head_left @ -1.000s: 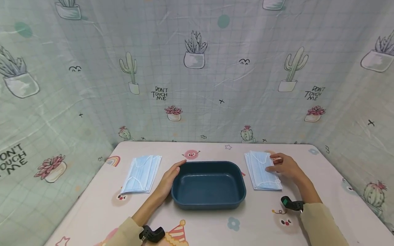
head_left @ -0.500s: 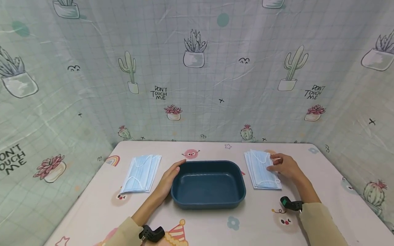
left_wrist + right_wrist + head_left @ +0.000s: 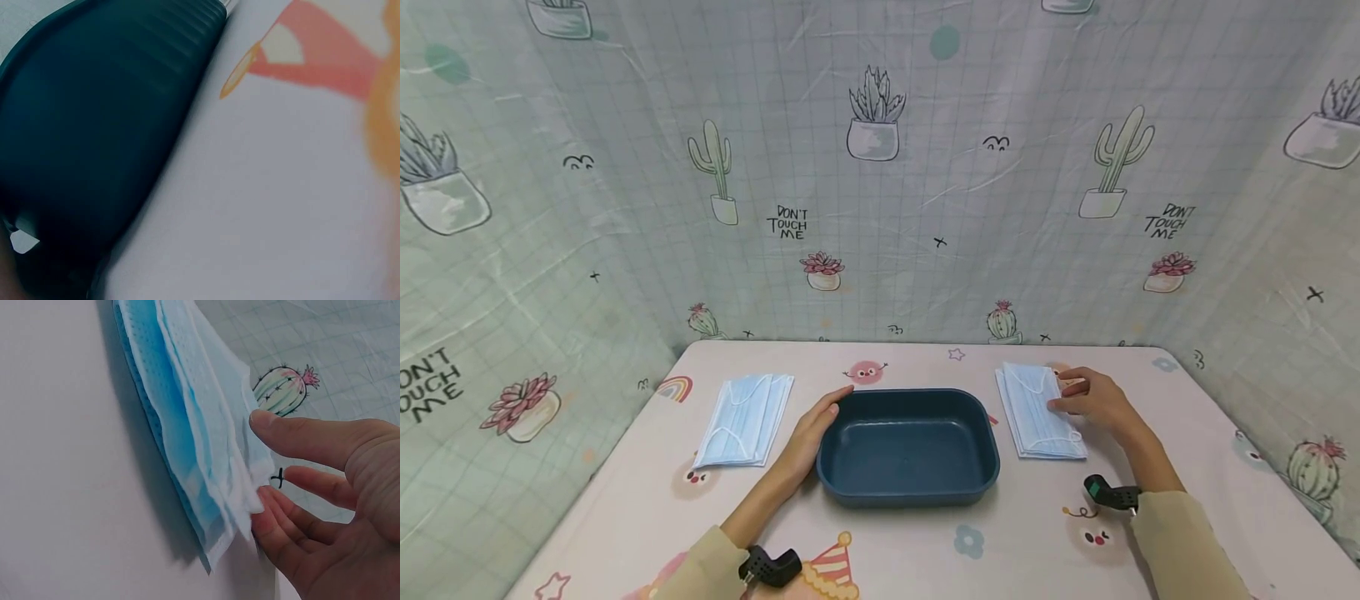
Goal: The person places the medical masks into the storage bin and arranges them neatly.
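Here, a stack of pleated light-blue masks (image 3: pixel 1036 417) is only touched by the parted fingers of the right hand (image 3: pixel 1095 402), a dark-blue rectangular tub (image 3: pixel 908 497) by the left hand's (image 3: pixel 809 429) extended ones.

The blue tray (image 3: pixel 907 454) looks to me like smooth plastic with a soft sheen, the left masks (image 3: pixel 743 421) and right masks (image 3: pixel 1030 414) like matt, pleated fabric, and the far curtain (image 3: pixel 925 200) like creased, glossy sheeting.

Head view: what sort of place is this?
Probably a makeshift indoor recording booth: cactus-print sheeting rises behind and on both sides of a cartoon-print table, and wrist cameras are worn.
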A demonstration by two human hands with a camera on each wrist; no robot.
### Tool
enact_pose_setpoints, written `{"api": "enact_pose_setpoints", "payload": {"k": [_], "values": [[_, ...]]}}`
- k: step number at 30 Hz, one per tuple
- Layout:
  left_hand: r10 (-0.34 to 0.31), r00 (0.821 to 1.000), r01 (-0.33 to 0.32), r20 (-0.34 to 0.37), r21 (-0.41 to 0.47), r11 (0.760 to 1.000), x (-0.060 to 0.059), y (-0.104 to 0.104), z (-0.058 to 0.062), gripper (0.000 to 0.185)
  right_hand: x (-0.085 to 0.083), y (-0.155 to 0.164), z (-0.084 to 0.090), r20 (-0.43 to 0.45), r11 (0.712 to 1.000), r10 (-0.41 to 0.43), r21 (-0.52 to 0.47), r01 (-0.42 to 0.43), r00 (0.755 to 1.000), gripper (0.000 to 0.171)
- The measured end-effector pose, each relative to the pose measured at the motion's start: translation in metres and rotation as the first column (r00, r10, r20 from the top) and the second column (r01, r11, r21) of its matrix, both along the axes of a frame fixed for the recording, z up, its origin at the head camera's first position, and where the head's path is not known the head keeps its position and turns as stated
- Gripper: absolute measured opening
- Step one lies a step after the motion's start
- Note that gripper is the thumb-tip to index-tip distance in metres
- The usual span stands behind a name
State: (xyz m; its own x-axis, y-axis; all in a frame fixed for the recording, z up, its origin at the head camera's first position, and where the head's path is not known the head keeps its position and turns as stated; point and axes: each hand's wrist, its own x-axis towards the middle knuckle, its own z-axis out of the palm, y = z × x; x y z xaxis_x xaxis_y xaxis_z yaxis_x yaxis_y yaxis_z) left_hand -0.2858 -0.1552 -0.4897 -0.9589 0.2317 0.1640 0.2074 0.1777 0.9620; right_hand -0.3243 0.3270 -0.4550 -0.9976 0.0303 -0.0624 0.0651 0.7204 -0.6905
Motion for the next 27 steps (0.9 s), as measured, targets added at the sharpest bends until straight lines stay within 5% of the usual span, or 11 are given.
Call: {"api": "enact_pose_setpoints", "payload": {"k": [18, 27], "values": [[-0.002, 1.000, 0.002, -0.005, -0.005, 1.000, 0.0001, 0.0014, 0.0014, 0.045, -0.0025, -0.0019, -0.0038, -0.019, 0.999, 0.018, 0.044, -0.017, 1.000, 0.065], [0.000, 1.000, -0.001, -0.014, -0.013, 1.000, 0.0007, 0.0004, 0.0013, 0.044, -0.0027, -0.0077, 0.0006, 0.055, 0.994, -0.031, 0.108, 0.025, 0.998, 0.069]]}}
